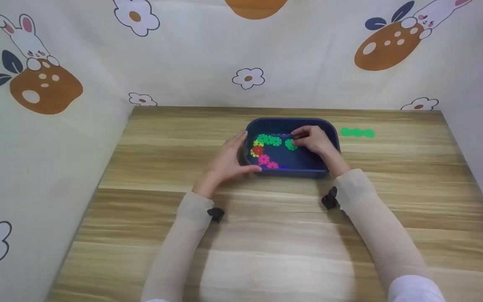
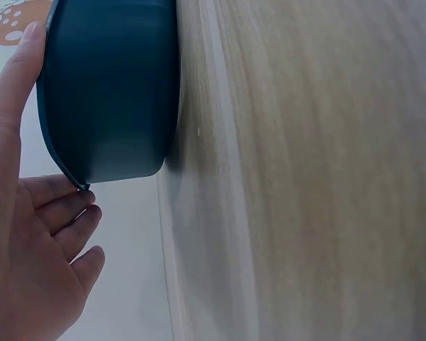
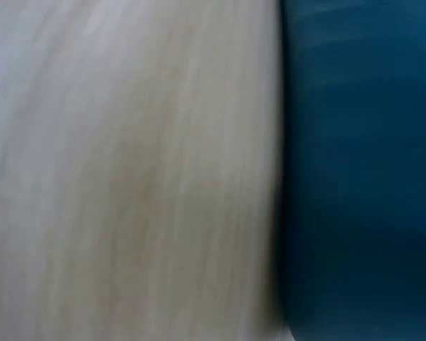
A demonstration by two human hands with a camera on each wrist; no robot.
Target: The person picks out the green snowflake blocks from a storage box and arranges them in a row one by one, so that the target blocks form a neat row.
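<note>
A dark blue plastic bin (image 1: 292,173) stands on the wooden table. My left hand (image 1: 227,161) spans its left end, the thumb lying straight on the front rim and the fingers spread along the side. In the left wrist view, the fingertips (image 2: 83,195) touch the bin's corner. Inside the bin, my right hand (image 1: 315,140) pinches a green snowflake disc (image 1: 290,144) at the fingertips. To the left of it are green snowflake discs (image 1: 268,139), a red disc (image 1: 258,150) and pink discs (image 1: 263,159). The right wrist view is blurred, without the hand.
A row of joined green discs (image 1: 357,132) lies on the table (image 1: 266,235) just right of the bin. Behind the table and at its sides hangs a patterned white cloth (image 1: 191,54). Small black devices (image 1: 329,198) sit on both wrists.
</note>
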